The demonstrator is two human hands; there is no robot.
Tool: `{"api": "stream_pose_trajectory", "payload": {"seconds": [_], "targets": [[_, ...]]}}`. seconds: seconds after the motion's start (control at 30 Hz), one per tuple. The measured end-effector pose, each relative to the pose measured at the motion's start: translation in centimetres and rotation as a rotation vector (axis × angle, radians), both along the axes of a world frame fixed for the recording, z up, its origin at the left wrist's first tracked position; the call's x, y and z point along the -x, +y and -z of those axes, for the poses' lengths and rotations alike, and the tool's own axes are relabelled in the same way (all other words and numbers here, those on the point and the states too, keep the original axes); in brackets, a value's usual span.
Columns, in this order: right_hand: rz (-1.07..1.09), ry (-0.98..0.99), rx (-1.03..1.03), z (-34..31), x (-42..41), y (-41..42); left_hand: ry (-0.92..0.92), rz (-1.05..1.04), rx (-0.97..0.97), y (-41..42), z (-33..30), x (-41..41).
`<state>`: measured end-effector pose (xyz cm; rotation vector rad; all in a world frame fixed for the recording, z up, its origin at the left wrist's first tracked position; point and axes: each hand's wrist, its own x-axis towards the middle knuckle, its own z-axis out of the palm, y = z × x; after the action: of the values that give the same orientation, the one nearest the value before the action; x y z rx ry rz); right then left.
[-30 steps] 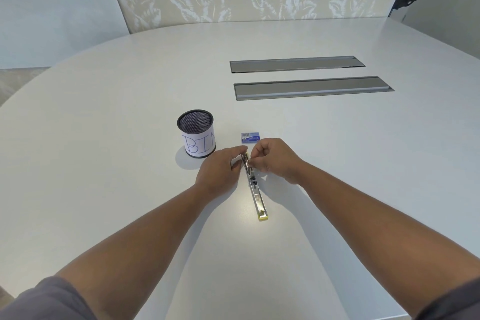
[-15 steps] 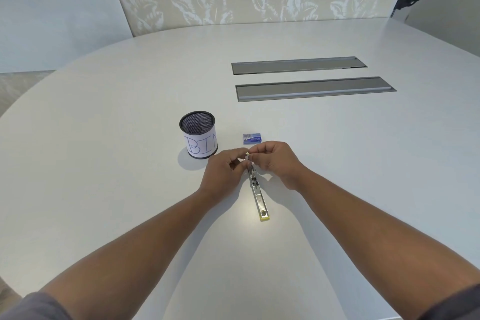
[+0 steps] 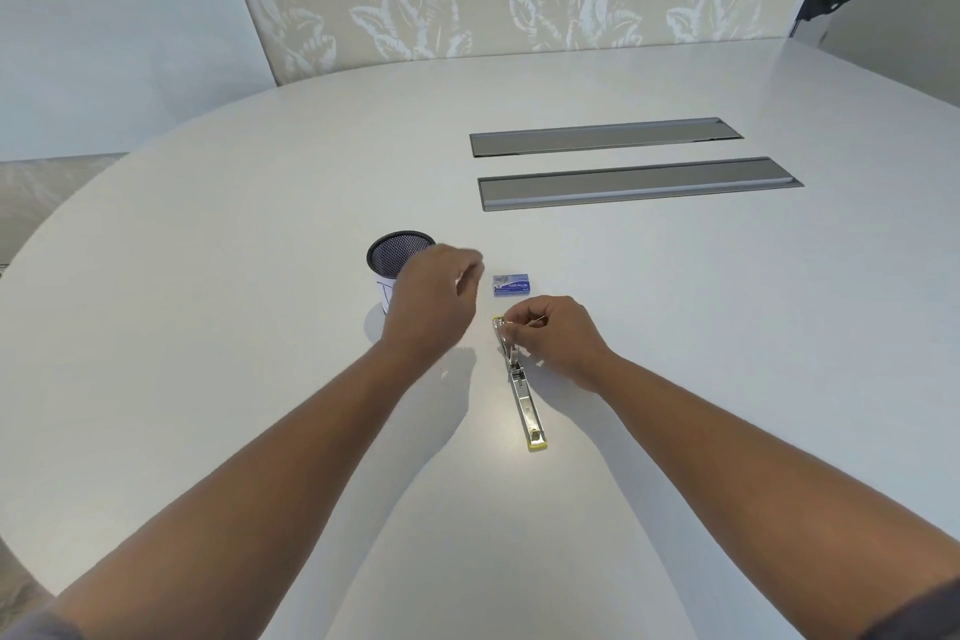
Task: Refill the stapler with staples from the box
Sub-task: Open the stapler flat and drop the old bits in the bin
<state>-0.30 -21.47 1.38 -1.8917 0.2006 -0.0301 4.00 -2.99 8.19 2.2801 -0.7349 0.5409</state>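
Note:
The silver stapler lies swung open flat on the white table, its yellow-tipped end toward me. My right hand rests at the stapler's far end, thumb and fingertips pinched on the metal there. A small blue staple box sits just beyond that hand, closed side up. My left hand hovers above the table to the left, blurred, fingers loosely curled, in front of the mesh cup. Whether it holds anything is hidden by the blur.
A black mesh cup with a white paper label stands left of the box, partly covered by my left hand. Two grey cable hatches lie set into the table further back. A leaf-patterned wall panel rises behind.
My left hand has let go of the stapler's far end and swung up and left toward the mesh cup. My right hand stays pinched at the stapler.

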Motion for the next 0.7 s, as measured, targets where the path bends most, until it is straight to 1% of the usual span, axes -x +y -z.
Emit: {"api": "stream_pose_trajectory", "payload": {"seconds": [0.07,0.17,0.23,0.37,0.5,0.57,0.7], "targets": [[-0.013,-0.012,0.038,0.0,-0.3,0.1,-0.028,-0.038,-0.073,0.6,-1.8,-1.1],[-0.018,-0.02,0.061,0.0,-0.6,0.0,0.034,-0.151,-0.231,1.8,-4.0,-2.8],[-0.017,-0.028,0.078,0.2,-0.6,0.0,0.109,-0.212,-0.314,2.7,-4.8,-3.9],[-0.005,-0.036,0.06,0.4,-0.6,0.0,0.296,-0.327,-0.391,3.4,-4.9,-5.5],[-0.01,-0.042,0.071,0.5,-0.6,0.0,0.292,-0.391,-0.619,3.1,-5.0,-6.1],[-0.01,-0.043,0.07,0.5,-0.6,-0.1,0.302,-0.393,-0.647,3.0,-4.9,-6.2],[-0.015,-0.045,0.072,0.5,-0.6,0.0,0.295,-0.379,-0.638,2.8,-5.0,-6.0]]}}
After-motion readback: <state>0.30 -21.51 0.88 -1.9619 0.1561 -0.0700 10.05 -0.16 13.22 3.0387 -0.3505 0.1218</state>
